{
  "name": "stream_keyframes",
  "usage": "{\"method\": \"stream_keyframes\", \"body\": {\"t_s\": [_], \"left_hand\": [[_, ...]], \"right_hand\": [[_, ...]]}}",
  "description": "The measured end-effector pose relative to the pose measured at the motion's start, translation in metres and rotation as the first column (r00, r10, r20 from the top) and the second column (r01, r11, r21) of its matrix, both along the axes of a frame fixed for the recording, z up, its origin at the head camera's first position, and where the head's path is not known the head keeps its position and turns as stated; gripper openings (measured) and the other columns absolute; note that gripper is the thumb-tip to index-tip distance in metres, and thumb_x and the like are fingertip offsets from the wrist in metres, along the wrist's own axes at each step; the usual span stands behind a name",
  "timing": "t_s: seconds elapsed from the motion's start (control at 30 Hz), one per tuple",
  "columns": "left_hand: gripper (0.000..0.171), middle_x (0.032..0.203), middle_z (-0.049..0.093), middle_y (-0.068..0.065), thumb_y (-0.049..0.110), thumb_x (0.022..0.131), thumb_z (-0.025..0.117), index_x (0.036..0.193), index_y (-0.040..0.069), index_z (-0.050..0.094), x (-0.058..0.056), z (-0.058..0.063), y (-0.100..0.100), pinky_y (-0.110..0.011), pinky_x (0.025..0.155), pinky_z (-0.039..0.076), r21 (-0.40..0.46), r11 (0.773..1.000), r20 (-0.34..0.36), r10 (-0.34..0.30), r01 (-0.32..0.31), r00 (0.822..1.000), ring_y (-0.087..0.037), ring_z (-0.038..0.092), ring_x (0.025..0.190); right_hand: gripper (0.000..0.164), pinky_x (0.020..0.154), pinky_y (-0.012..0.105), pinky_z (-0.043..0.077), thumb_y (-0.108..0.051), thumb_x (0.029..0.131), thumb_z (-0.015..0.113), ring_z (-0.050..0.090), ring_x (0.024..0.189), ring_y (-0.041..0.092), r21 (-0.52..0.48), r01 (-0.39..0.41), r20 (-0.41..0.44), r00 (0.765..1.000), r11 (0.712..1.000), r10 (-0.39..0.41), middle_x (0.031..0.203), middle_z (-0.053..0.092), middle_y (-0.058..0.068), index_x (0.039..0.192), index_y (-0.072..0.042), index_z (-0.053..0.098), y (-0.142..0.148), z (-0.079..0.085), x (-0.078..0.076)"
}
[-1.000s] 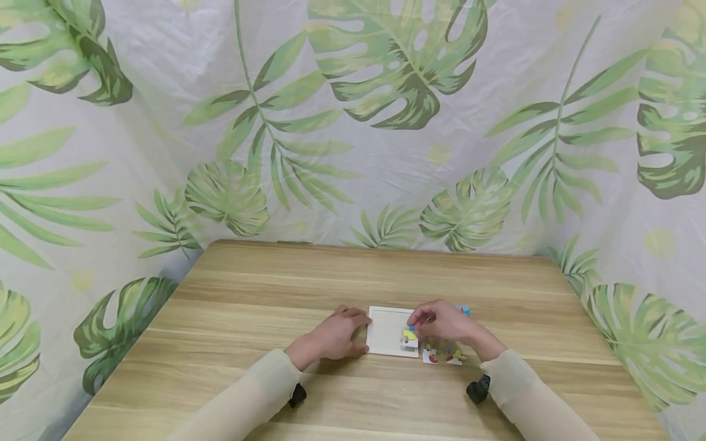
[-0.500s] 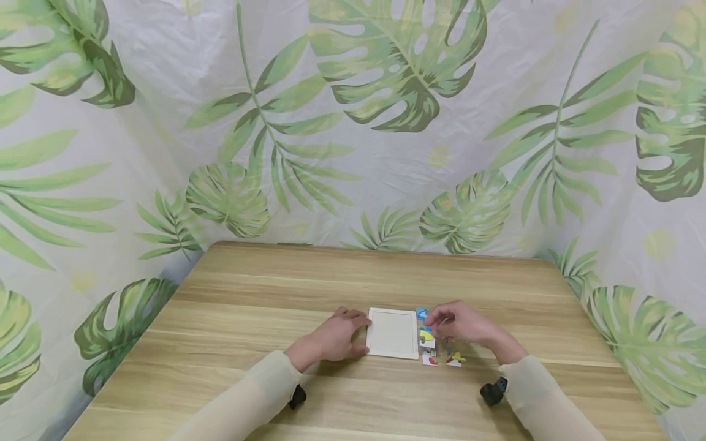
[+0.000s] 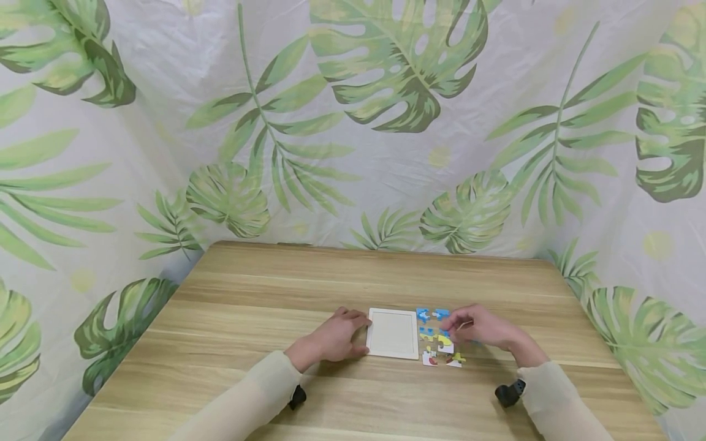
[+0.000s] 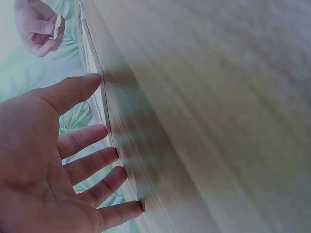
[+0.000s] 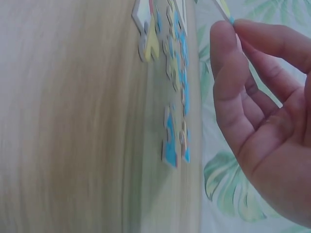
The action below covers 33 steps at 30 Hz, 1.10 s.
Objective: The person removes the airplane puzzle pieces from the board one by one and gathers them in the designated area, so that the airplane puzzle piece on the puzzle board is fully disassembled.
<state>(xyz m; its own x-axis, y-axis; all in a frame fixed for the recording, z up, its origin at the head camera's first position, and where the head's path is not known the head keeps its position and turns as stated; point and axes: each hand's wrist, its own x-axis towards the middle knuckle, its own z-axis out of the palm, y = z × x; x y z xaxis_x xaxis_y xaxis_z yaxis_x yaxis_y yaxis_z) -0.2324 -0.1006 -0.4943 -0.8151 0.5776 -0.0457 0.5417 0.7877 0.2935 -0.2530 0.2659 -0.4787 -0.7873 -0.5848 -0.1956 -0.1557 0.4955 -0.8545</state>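
Note:
My right hand point(image 3: 481, 326) pinches a yellow, white and blue jigsaw piece point(image 3: 445, 345) between thumb and index finger, held above the loose pieces. In the right wrist view the piece point(image 5: 224, 7) shows only partly, at the top edge. My left hand point(image 3: 337, 335) has its fingers spread and fairly straight, fingertips at the left edge of a white square puzzle tray point(image 3: 393, 355). The tray's flat cream inside shows no pieces. Right beside the tray lie several jigsaw pieces, among them a blue one point(image 3: 423, 315) and a white and red one point(image 3: 430, 360).
Everything lies on a wood-grain table point(image 3: 276, 288). Another blue piece point(image 5: 169, 143) lies farther right, partly hidden by my right hand in the head view. A leaf-patterned cloth point(image 3: 386, 184) hangs behind the table and at both sides.
My right hand has moved right with the pinched jigsaw piece, from over the tray to over the loose pieces, uncovering the tray and blue pieces. My left hand has stayed at the tray's edge.

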Motion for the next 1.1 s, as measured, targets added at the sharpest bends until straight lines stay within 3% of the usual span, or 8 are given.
{"method": "stream_keyframes", "body": {"t_s": [0.53,0.77,1.1], "left_hand": [[0.058,0.142,0.057,-0.012,0.039,0.089,0.075,0.136,0.010,0.059,0.001,0.001,0.000,-0.041,0.107,0.046,0.006,1.000,-0.003,0.000,0.000,1.000,-0.030,0.052,0.125],[0.058,0.143,0.057,-0.012,0.040,0.089,0.074,0.136,0.010,0.059,0.000,-0.001,0.000,-0.041,0.108,0.045,0.004,1.000,-0.006,-0.003,0.003,1.000,-0.030,0.052,0.125],[0.058,0.142,0.058,-0.011,0.040,0.089,0.074,0.136,0.010,0.060,-0.001,-0.003,-0.001,-0.041,0.108,0.046,0.001,1.000,-0.019,-0.004,0.004,1.000,-0.030,0.052,0.125]], "right_hand": [[0.022,0.066,0.033,0.057,-0.011,0.092,0.069,0.062,0.081,0.016,0.033,-0.008,0.036,0.999,0.999,0.007,0.097,0.067,0.015,0.110,0.001,0.069,0.030,0.001,0.006],[0.018,0.063,0.030,0.055,-0.007,0.091,0.068,0.061,0.077,0.014,0.016,-0.046,0.039,0.998,0.999,0.045,0.093,0.066,0.015,0.107,0.000,0.070,0.038,-0.001,0.006],[0.018,0.060,0.026,0.053,-0.006,0.088,0.069,0.058,0.072,0.011,0.057,-0.039,0.057,0.998,0.998,0.036,0.090,0.065,0.013,0.105,0.000,0.070,0.044,-0.001,0.010]]}}
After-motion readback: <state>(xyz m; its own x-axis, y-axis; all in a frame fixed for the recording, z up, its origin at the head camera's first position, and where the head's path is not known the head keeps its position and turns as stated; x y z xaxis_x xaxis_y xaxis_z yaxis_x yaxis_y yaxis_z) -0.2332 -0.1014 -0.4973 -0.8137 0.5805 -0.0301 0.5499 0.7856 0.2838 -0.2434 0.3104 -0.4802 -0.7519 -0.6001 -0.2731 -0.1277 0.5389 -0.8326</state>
